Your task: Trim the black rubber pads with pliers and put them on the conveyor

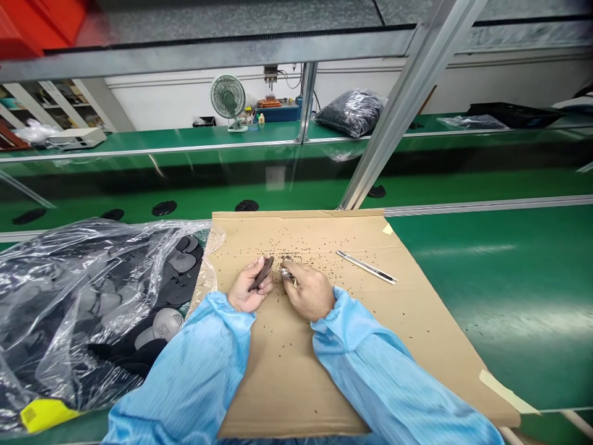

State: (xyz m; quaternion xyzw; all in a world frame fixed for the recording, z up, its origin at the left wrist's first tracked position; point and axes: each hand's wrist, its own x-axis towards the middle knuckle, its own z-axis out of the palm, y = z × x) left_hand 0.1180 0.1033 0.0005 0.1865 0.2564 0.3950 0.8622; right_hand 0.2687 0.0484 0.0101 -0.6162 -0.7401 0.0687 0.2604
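My left hand (244, 292) is closed around a thin, dark flat piece (262, 274), held on edge between thumb and fingers. Close to its right, my right hand (311, 293) grips a small metallic tool (288, 275); most of it is hidden in the fingers, so its kind does not show. Both hands are over a cardboard sheet (287, 395), where many tiny dark bits (290, 256) lie scattered, thickest just beyond the fingers. A slim white-and-black pen-like item (367, 267) rests on the cardboard to the right.
At left, a large clear plastic bag (69, 296) holds dark rounded flat pieces (183, 262). Small dark piles (247, 205) sit along the green surface beyond the cardboard. A slanted metal post (393, 111) rises at the cardboard's far right. Behind stand a fan (228, 99) and a filled bag (352, 112).
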